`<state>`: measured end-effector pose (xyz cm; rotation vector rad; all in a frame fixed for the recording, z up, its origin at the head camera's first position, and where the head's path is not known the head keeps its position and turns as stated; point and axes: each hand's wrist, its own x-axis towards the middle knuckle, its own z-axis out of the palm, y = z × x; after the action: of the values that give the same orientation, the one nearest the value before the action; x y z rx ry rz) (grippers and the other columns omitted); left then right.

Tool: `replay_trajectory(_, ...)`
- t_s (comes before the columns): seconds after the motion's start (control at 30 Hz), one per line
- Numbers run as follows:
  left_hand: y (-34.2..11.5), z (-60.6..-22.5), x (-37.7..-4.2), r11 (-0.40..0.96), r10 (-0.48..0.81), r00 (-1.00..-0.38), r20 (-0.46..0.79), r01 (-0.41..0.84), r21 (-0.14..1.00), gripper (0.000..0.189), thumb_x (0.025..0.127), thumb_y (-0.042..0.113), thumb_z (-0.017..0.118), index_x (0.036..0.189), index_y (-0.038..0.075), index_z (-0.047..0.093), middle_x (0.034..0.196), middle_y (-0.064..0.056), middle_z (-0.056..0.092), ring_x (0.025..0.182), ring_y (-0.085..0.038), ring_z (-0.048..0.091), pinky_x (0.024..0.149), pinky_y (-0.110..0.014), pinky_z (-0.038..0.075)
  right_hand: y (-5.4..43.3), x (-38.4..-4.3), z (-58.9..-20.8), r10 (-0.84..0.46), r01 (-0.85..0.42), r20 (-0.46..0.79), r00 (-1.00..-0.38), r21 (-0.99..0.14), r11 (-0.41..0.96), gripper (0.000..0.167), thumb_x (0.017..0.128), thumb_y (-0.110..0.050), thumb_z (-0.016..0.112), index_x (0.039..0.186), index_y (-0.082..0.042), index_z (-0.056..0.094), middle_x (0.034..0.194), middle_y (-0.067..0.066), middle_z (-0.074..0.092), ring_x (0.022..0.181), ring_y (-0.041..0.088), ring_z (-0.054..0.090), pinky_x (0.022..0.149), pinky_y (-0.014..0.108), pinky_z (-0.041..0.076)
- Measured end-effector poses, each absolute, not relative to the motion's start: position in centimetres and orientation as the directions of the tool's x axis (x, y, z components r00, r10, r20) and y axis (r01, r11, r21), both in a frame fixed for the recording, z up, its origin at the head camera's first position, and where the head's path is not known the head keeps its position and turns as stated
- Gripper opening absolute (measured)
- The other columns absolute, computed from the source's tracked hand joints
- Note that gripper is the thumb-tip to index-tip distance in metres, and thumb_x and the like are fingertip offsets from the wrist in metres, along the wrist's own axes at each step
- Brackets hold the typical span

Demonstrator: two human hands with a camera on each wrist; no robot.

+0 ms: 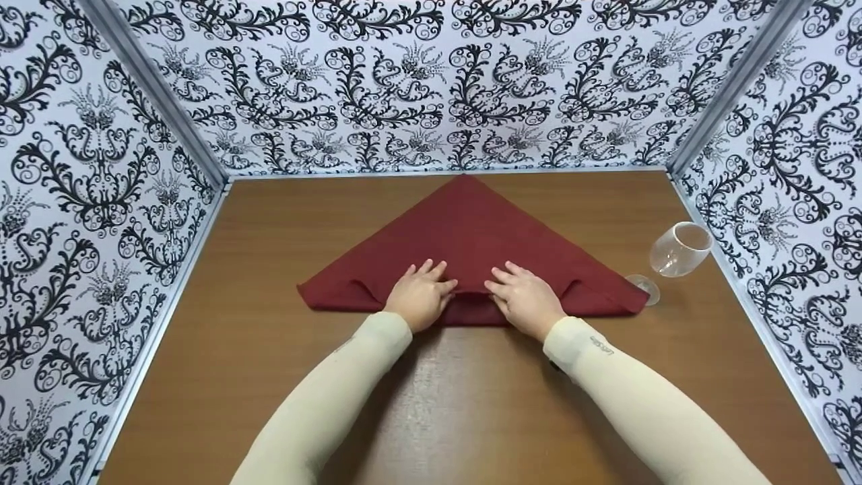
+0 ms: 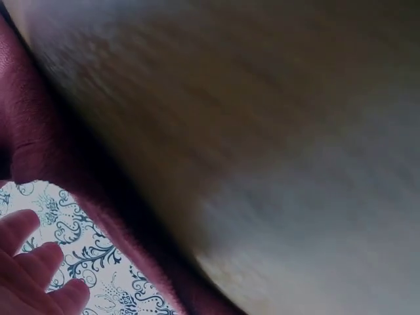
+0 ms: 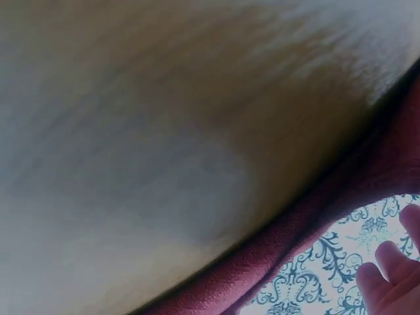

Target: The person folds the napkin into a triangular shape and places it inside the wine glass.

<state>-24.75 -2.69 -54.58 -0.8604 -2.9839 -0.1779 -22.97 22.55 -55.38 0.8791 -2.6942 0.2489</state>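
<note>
A dark red cloth napkin [image 1: 465, 236] lies folded as a large triangle, its point toward the back wall. Its front edge is turned up in a low fold with small creases at either side. On the left part of this fold rests my left hand [image 1: 419, 296], palm down with fingers spread and pointing away. Mirroring it, my right hand [image 1: 528, 300] presses on the right part, fingers also spread. Between them the cloth's front edge bulges a little. Both wrist views show red cloth [image 2: 33, 125] and several relaxed fingers [image 3: 387, 275] close up.
A clear stemmed wine glass [image 1: 680, 249] stands at the right, its foot beside the napkin's right corner. The brown wooden table [image 1: 431, 404] is enclosed by patterned black-and-white walls [image 1: 431, 87] at the back and both sides.
</note>
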Motion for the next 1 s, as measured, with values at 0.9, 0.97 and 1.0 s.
replay_trajectory(0.9,-2.1,-55.09,-25.07,0.888,0.459,-0.873,-0.166,0.443,0.125,0.037,0.107,0.039,0.058,0.144,0.038,0.065,0.157,-0.014,0.055,0.145,-0.042,0.052,0.112,-0.059,0.049,21.79,-23.08,-55.91,-0.446,-0.437,-0.047,-0.894,-0.128,0.89,0.035,0.104,-0.03,0.066,0.137,-0.021,0.073,0.152,0.015,0.06,0.136,0.047,0.059,0.105,0.057,0.054)
replay_trajectory(0.97,-2.08,-55.17,-25.07,0.885,0.465,-0.87,-0.163,0.45,0.119,0.037,0.107,0.039,0.058,0.144,0.039,0.065,0.157,-0.014,0.056,0.145,-0.042,0.053,0.111,-0.058,0.05,21.83,-23.05,-55.96,-0.447,-0.44,-0.042,-0.893,-0.121,0.89,0.035,0.103,-0.03,0.066,0.136,-0.021,0.073,0.151,0.015,0.061,0.136,0.047,0.059,0.103,0.057,0.055)
replay_trajectory(1.0,-2.07,-55.2,-25.06,0.883,0.468,-0.869,-0.161,0.454,0.116,0.037,0.107,0.039,0.058,0.143,0.039,0.066,0.156,-0.014,0.056,0.144,-0.042,0.054,0.111,-0.057,0.051,21.86,-23.04,-55.99,-0.45,-0.443,-0.039,-0.892,-0.115,0.889,0.035,0.103,-0.03,0.067,0.136,-0.021,0.074,0.151,0.015,0.061,0.135,0.047,0.06,0.103,0.057,0.055)
